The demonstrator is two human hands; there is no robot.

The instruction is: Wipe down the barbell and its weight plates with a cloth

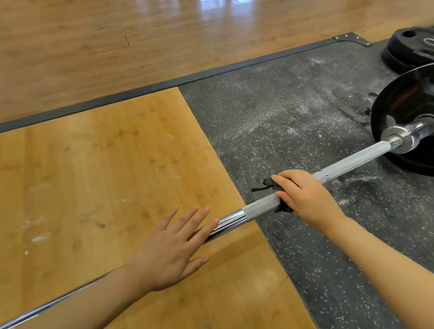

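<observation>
From the head view, I had my right hand (307, 197) wrapped over the bar (260, 203), fingers curled round it with the black cloth (271, 184) pinched between palm and steel; cloth ends stuck out above and below my grip. That grip sat on the knurled stretch, over the rubber mat (282, 109). My left hand (173, 247) lay flat with fingers straight and spread, fingertips touching the smooth chrome part of the bar over the wooden platform (88, 191), holding nothing.

The bar ran from the lower left edge up to the plate (391, 101) at the right, standing on the mat. Spare plates (418, 48) lay stacked behind it.

I judged the job to be mid-shaft: the cloth was on the bar, well apart from the plate, so the length toward the sleeve and the plate itself looked yet to be wiped. Whether the part behind my grip was clean, I could not tell. The bar's other end was out of frame.
</observation>
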